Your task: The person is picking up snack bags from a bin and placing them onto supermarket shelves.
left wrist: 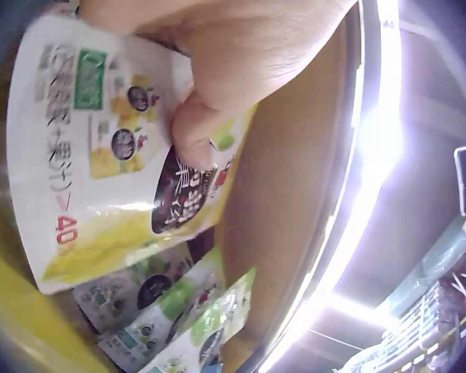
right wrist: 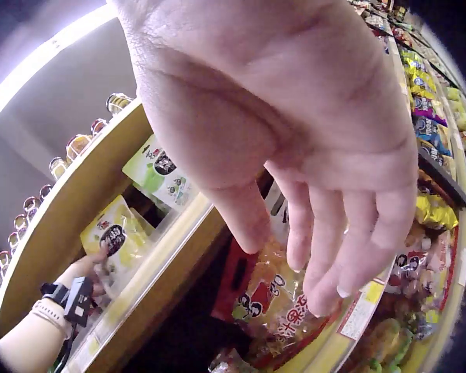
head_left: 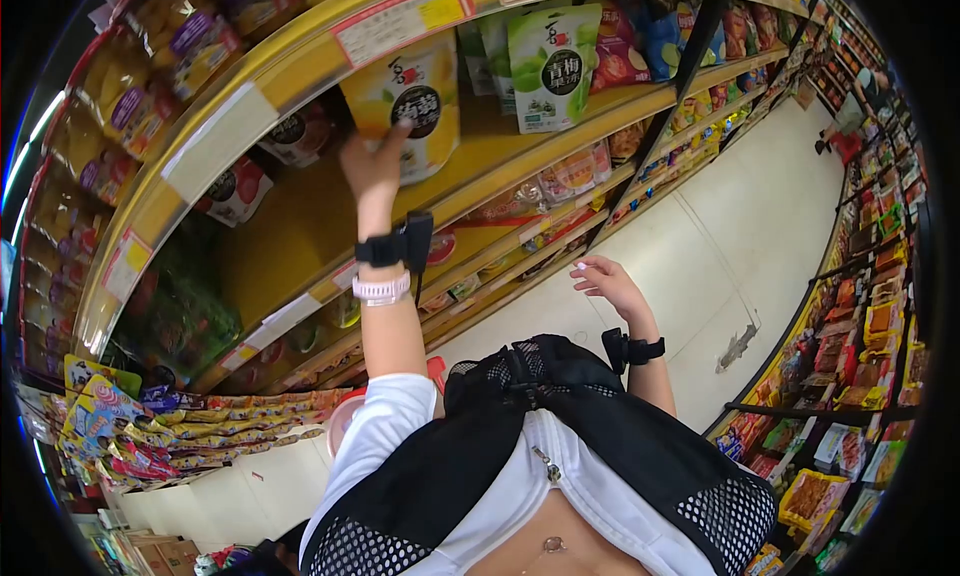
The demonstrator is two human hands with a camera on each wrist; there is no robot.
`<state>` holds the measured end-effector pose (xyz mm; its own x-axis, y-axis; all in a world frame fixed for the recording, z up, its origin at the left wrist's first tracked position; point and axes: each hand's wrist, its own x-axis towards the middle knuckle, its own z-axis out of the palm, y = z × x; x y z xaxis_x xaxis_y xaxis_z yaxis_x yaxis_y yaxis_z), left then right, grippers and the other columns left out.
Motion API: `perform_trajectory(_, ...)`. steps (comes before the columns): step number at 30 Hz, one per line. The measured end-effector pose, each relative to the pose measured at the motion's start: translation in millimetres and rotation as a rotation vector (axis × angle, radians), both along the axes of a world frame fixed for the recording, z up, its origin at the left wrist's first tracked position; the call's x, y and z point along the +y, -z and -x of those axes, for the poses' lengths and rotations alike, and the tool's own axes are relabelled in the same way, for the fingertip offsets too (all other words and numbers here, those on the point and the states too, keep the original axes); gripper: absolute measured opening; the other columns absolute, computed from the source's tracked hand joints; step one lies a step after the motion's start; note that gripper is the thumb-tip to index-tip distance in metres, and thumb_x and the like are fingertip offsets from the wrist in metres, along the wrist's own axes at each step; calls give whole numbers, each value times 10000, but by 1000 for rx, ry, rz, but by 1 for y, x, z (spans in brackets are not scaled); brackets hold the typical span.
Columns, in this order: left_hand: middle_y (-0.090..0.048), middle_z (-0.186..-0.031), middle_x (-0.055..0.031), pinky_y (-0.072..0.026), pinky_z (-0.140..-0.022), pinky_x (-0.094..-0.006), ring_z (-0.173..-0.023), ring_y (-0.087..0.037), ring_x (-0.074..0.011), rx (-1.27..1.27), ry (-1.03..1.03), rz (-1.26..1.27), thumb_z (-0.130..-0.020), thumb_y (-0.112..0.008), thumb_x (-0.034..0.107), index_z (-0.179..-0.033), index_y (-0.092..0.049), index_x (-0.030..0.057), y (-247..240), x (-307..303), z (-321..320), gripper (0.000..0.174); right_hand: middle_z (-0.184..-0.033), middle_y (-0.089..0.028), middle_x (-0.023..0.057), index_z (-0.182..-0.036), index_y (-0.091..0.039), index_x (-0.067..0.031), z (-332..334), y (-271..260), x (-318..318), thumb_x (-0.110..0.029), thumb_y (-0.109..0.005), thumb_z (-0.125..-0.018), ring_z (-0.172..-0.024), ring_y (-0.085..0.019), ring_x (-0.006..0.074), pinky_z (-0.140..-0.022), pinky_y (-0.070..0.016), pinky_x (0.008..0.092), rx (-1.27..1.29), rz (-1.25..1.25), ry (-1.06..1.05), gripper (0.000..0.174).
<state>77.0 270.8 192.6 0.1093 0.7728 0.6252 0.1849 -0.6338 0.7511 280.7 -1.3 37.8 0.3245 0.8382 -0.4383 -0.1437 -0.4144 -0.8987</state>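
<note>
My left hand reaches into the shelf and grips a yellow-and-white jelly pouch at its side edge. The thumb presses on the pouch's front, beside the dark round label, and the other fingers are mostly hidden behind it. In the left wrist view, the pouch is tilted sideways, with small fruit pictures and printed text showing. My right hand is held in the air in front of my body, fingers loosely bent and holding nothing. Its palm fills the upper part of the right wrist view.
Green-and-white jelly pouches stand right of the yellow one, and red-and-white packs lie to its left. A price-tag strip runs along the shelf edge above. Lower shelves hold bagged snacks. Across the aisle floor stands another snack rack.
</note>
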Motion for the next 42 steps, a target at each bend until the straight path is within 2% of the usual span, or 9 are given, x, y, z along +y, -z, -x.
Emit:
perform_trajectory(8,-599,-899,-28,-406,-770,-248,-806,-537,-102,-505,181,463,-801,-604,90,-979,-551,-15,25,-92,90,213,-891,-597,36,-1014,-541,-9,-4,-110,61,-139,-564,-846,-814,-573,107,-711,-449,227,-124,-418,-172,213)
perform_trajectory(13,-614,-850,-22,-415,-698,-222,-750,-541,-82,-186,-80,670,-763,-630,81,-921,-587,-15,81,-151,166,189,-1056,-528,134,-1226,-340,24,36,-176,175,-231,-685,-738,-790,-579,157,-686,-461,251,-535,-804,-62,650)
perform_trajectory(15,-620,-836,-26,-422,-666,-219,-720,-546,-83,-196,-171,742,-753,-624,58,-910,-597,-14,98,-177,178,175,-839,-584,91,-1213,-343,55,43,-177,235,-225,-692,-739,-676,-557,104,-599,-453,239,-496,-912,-4,651)
perform_trajectory(21,-626,-839,-43,-429,-670,-231,-735,-558,-93,-165,-286,797,-757,-617,86,-922,-591,-21,102,-224,172,199,-746,-619,64,-1064,-539,28,8,-154,316,-283,-715,-710,-669,-567,109,-605,-449,253,-552,-825,-120,503)
perform_trajectory(26,-623,-850,-39,-434,-681,-238,-752,-556,-91,-267,-193,779,-773,-612,107,-962,-578,-17,97,-232,165,229,-717,-629,40,-845,-640,-2,40,-172,263,-307,-678,-738,-622,-573,144,-576,-430,271,-632,-846,-88,326)
perform_trajectory(30,-624,-873,-53,-448,-719,-253,-794,-561,-103,-351,-81,742,-772,-625,133,-981,-571,-23,84,-239,159,266,-683,-549,-40,-896,-634,-33,76,-192,188,-182,-649,-787,-546,-417,50,-497,-314,203,-20,-780,-131,185)
perform_trajectory(37,-604,-983,-28,-407,-826,-257,-908,-536,-100,-543,131,635,-825,-582,131,-1030,-558,1,80,-264,192,243,-774,-607,10,-886,-617,-4,178,-146,104,-165,-626,-806,-683,-503,51,-617,-403,205,-219,-525,-729,180)
perform_trajectory(40,-619,-925,-20,-428,-757,-231,-821,-548,-69,-474,56,690,-825,-589,151,-985,-573,-3,100,-266,200,223,-819,-617,33,-918,-597,13,208,-113,93,-92,-607,-780,-731,-531,98,-683,-432,243,-169,-781,-1012,174)
perform_trajectory(42,-622,-900,-17,-439,-736,-227,-800,-558,-70,-437,-101,762,-825,-589,158,-975,-580,-4,123,-275,205,221,-854,-617,63,-1009,-544,26,223,-74,95,-97,-558,-797,-715,-541,110,-657,-448,248,-191,-540,-1009,246)
